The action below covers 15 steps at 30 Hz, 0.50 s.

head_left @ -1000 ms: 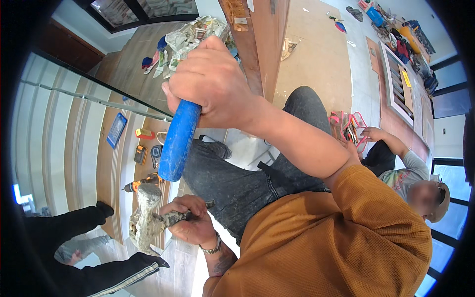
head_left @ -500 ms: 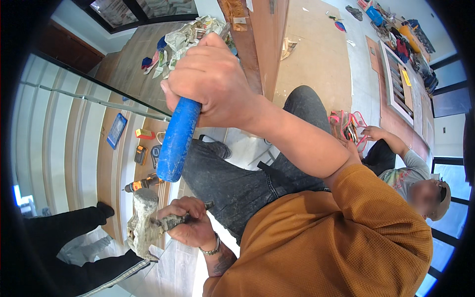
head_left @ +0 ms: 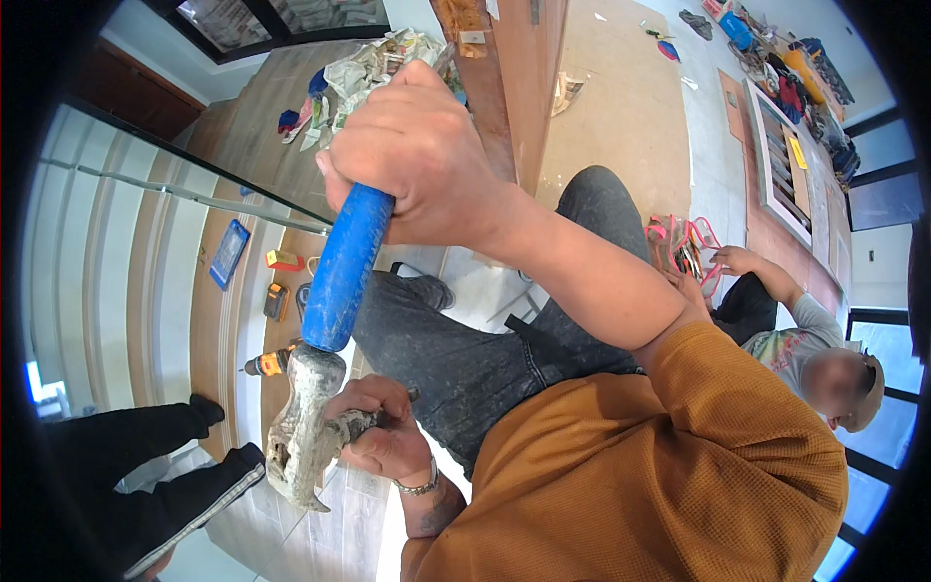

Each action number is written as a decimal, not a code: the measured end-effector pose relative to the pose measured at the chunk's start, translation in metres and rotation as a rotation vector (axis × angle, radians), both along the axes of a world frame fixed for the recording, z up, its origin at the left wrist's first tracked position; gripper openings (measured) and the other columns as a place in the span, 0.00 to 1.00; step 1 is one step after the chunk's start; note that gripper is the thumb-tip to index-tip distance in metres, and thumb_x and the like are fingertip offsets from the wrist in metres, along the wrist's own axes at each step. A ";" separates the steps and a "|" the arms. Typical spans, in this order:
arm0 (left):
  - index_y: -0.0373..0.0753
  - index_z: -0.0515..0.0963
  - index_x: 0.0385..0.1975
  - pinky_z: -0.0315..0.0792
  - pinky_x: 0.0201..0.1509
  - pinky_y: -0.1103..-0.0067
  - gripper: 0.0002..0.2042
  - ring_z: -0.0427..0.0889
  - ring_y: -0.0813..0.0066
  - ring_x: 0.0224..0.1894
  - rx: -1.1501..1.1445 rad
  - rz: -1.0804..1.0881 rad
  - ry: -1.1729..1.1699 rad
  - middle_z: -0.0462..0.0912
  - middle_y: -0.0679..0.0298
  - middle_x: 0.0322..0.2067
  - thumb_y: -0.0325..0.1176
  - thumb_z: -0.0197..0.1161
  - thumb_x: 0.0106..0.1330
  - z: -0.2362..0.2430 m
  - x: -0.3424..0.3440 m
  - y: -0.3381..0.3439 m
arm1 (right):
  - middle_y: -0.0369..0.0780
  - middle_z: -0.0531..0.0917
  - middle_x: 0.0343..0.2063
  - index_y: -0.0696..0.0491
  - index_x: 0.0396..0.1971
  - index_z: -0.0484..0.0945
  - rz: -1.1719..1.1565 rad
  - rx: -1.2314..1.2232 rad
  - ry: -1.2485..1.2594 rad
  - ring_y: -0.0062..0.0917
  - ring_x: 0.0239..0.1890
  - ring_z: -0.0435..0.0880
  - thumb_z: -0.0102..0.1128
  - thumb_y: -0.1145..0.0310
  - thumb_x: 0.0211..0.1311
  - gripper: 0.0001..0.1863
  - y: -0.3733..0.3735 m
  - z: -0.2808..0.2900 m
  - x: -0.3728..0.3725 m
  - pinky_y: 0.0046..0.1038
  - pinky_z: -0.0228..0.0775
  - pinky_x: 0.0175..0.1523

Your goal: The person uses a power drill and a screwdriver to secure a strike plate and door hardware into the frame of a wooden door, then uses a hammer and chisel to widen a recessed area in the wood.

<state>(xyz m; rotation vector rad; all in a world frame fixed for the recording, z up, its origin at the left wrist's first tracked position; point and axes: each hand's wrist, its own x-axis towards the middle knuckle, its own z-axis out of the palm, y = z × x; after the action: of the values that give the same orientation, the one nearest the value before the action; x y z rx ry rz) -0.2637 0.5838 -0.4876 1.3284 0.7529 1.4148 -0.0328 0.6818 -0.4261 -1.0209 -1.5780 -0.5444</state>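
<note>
My right hand [head_left: 417, 145] is raised and closed round the blue handle of a chisel [head_left: 347, 272], its butt end pointing down toward me. What looks like its blade end shows only slightly beyond my fist, close to a notched wooden door jamb [head_left: 477, 73]. Lower down, my left hand [head_left: 380, 427], with a watch on the wrist, grips the short visible handle of a claw hammer [head_left: 303, 427]. The hammer's head is crusted whitish-grey, and its face meets the chisel's butt end.
A drill [head_left: 270, 363], a battery [head_left: 276, 302] and a blue flat packet [head_left: 229, 254] lie on the wooden step at left. Crumpled paper [head_left: 383, 73] is heaped beyond the glass panel. Another person's dark-trousered legs [head_left: 136, 446] are at lower left; a capped co-worker [head_left: 795, 335] sits at right.
The hammer has risen and moved right with my left hand, from just below the chisel's butt to contact with it. The chisel tilts almost as before. The dark-trousered leg has shifted.
</note>
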 end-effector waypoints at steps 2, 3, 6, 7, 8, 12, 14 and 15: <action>0.36 0.66 0.35 0.58 0.19 0.82 0.31 0.65 0.77 0.17 0.017 0.012 -0.029 0.69 0.61 0.19 0.65 0.53 0.70 -0.002 -0.004 -0.003 | 0.29 0.72 0.15 0.41 0.15 0.73 0.009 -0.008 0.002 0.26 0.23 0.75 0.72 0.67 0.34 0.13 0.000 0.001 -0.001 0.32 0.55 0.38; 0.36 0.66 0.35 0.59 0.19 0.82 0.31 0.66 0.77 0.18 0.034 0.024 -0.059 0.69 0.61 0.20 0.66 0.53 0.70 -0.002 -0.006 -0.004 | 0.30 0.72 0.15 0.41 0.15 0.73 0.019 -0.017 0.004 0.26 0.23 0.75 0.72 0.68 0.34 0.13 0.000 0.002 -0.002 0.32 0.55 0.38; 0.37 0.65 0.36 0.57 0.20 0.81 0.29 0.62 0.78 0.19 0.096 -0.018 -0.169 0.64 0.64 0.19 0.64 0.52 0.71 -0.006 -0.003 -0.006 | 0.34 0.72 0.13 0.49 0.13 0.70 0.020 0.040 0.026 0.28 0.18 0.73 0.68 0.74 0.47 0.13 -0.002 0.008 -0.005 0.30 0.57 0.33; 0.37 0.65 0.36 0.57 0.20 0.81 0.29 0.62 0.78 0.19 0.095 -0.017 -0.169 0.64 0.64 0.19 0.64 0.52 0.71 -0.006 -0.002 -0.004 | 0.34 0.72 0.13 0.49 0.13 0.70 0.021 0.039 0.025 0.28 0.18 0.73 0.68 0.74 0.47 0.13 -0.001 0.007 -0.004 0.30 0.57 0.33; 0.38 0.65 0.36 0.57 0.21 0.81 0.28 0.61 0.78 0.19 0.066 -0.017 -0.063 0.64 0.64 0.19 0.63 0.53 0.72 -0.005 -0.001 -0.002 | 0.34 0.71 0.13 0.49 0.13 0.70 0.014 0.036 0.015 0.28 0.18 0.73 0.68 0.74 0.47 0.13 0.000 0.006 -0.002 0.30 0.57 0.33; 0.38 0.65 0.35 0.58 0.21 0.81 0.29 0.62 0.77 0.19 0.035 0.003 -0.056 0.66 0.63 0.19 0.65 0.54 0.69 -0.003 -0.009 -0.007 | 0.34 0.71 0.13 0.49 0.13 0.70 0.021 0.060 0.029 0.28 0.18 0.72 0.68 0.74 0.47 0.14 -0.001 0.004 -0.001 0.30 0.57 0.33; 0.38 0.66 0.35 0.58 0.22 0.80 0.32 0.63 0.77 0.19 0.066 0.002 -0.180 0.68 0.62 0.19 0.68 0.55 0.67 -0.005 -0.009 -0.007 | 0.34 0.71 0.13 0.49 0.13 0.69 0.030 0.064 0.033 0.29 0.18 0.72 0.68 0.74 0.47 0.14 -0.001 0.004 -0.002 0.31 0.57 0.33; 0.38 0.65 0.35 0.58 0.21 0.80 0.31 0.63 0.77 0.18 0.028 0.010 -0.102 0.67 0.63 0.19 0.68 0.55 0.67 -0.007 -0.005 -0.004 | 0.34 0.71 0.13 0.49 0.13 0.69 0.038 0.068 0.037 0.29 0.18 0.71 0.68 0.74 0.47 0.14 -0.001 0.004 -0.003 0.31 0.57 0.32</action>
<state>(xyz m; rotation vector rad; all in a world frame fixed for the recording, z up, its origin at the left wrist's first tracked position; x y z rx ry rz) -0.2691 0.5794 -0.4945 1.2648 0.6755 1.4945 -0.0355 0.6805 -0.4218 -0.9426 -1.5336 -0.5467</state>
